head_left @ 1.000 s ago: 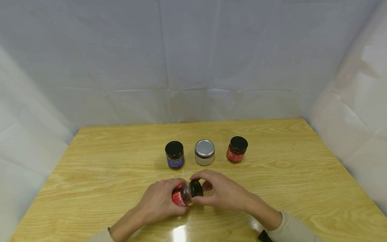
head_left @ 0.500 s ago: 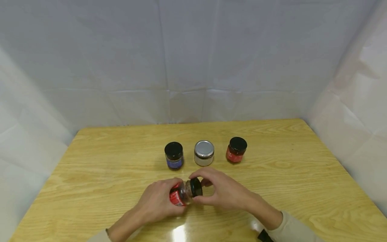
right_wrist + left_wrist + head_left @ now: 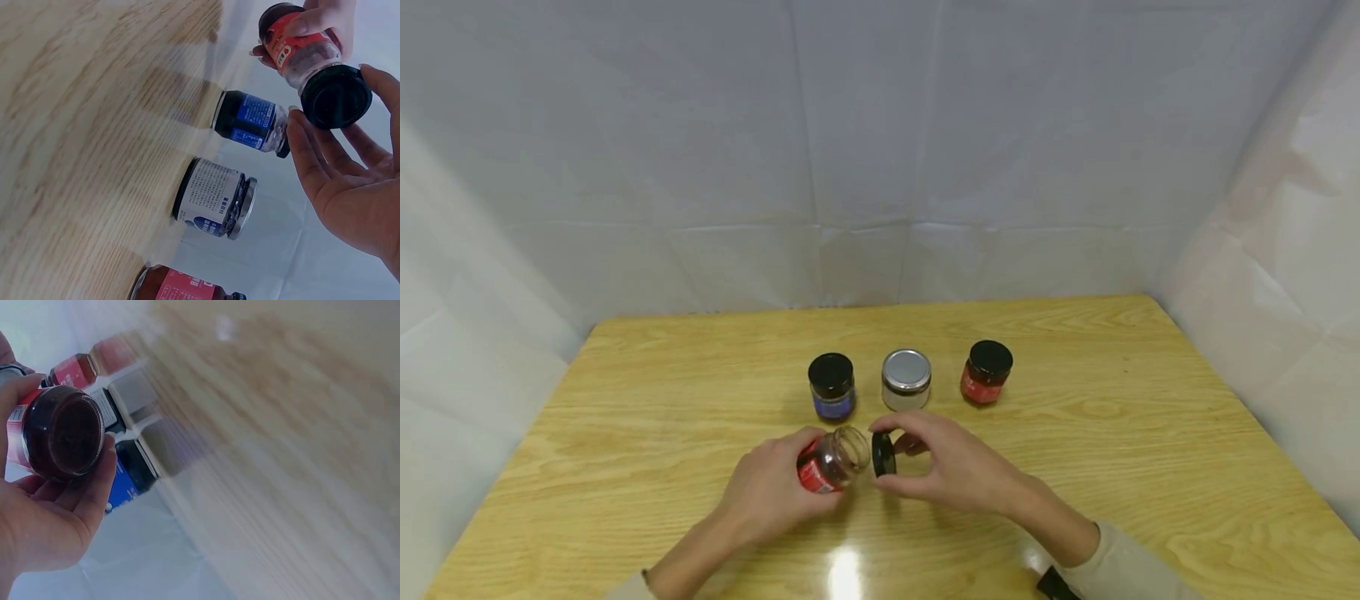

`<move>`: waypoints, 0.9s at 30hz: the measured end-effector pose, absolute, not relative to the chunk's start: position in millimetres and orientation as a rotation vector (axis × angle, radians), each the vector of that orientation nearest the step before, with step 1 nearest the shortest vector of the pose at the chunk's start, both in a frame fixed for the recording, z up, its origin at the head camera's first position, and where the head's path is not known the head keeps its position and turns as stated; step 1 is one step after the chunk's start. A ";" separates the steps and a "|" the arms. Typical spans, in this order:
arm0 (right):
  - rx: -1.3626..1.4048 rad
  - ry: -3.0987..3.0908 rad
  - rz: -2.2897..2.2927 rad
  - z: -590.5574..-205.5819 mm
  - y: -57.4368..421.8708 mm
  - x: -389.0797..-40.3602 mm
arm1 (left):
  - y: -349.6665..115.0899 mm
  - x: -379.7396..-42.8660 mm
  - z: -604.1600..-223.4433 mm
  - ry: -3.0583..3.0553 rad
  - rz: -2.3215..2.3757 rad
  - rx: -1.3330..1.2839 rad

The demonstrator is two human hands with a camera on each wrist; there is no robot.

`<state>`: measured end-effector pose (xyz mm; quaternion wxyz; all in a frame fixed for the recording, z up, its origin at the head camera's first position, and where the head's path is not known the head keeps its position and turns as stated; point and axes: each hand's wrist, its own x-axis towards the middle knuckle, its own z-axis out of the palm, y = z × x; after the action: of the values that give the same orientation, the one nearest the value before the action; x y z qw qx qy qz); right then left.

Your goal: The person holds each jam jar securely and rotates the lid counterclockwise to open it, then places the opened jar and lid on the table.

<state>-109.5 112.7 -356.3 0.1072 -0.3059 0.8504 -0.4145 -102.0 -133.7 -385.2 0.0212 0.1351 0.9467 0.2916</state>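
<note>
My left hand (image 3: 771, 483) grips a glass jar (image 3: 820, 469) with a red label and dark contents, tilted so its mouth points up and right. Just right of that bare mouth, my right hand (image 3: 958, 462) pinches a black lid (image 3: 883, 454) by its edge between thumb and fingers. A small gap separates lid and jar in the head view. In the left wrist view the jar's dark base (image 3: 74, 434) faces the camera, with fingers (image 3: 94, 487) curled round its side. The lid's top (image 3: 336, 97) fills the right hand's grasp in the right wrist view.
Three capped jars stand in a row beyond the hands: a blue-labelled jar (image 3: 833, 387), a jar with a silver lid (image 3: 907, 380) and a red-labelled jar (image 3: 987, 372). They rest on a wooden table (image 3: 1112, 400). White sheeting (image 3: 880, 150) hangs behind. A black object (image 3: 1056, 583) lies near the right sleeve.
The black lid has come off the jar. My left hand has drawn the jar a little left, away from the lid, while my right hand keeps hold of the lid in nearly the same place.
</note>
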 end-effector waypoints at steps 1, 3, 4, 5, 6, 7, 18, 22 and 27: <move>-0.904 2.506 -1.219 -356.4 112.4 -109.9 | -135.3 -102.4 -384.7 2.944 0.909 0.409; -0.903 2.507 -1.222 -356.6 111.3 -110.8 | -138.7 -103.5 -384.2 2.964 0.917 0.388; -0.901 2.509 -1.222 -356.8 110.8 -111.2 | -140.6 -104.1 -384.1 2.975 0.915 0.383; -0.901 2.508 -1.222 -356.9 110.3 -111.7 | -142.4 -104.6 -383.8 2.978 0.921 0.376; -0.898 2.503 -1.227 -357.1 109.8 -112.1 | -144.3 -105.2 -383.8 2.984 0.923 0.372; -0.892 2.498 -1.231 -357.2 109.4 -112.5 | -146.1 -106.0 -383.7 2.986 0.927 0.374; -0.888 2.484 -1.260 -358.8 102.1 -116.2 | -166.4 -113.9 -379.3 2.985 1.004 0.300; -0.893 2.443 -1.322 -360.7 97.5 -118.2 | -173.5 -117.4 -379.8 3.001 1.071 0.294; -0.897 2.386 -1.402 -364.2 90.5 -122.4 | -182.2 -124.1 -381.8 3.022 1.154 0.265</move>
<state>-122.4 90.5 -364.2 0.1158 -0.3063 0.8146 -0.4788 -124.1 -182.2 -381.8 -0.0519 0.0814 0.9298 0.3552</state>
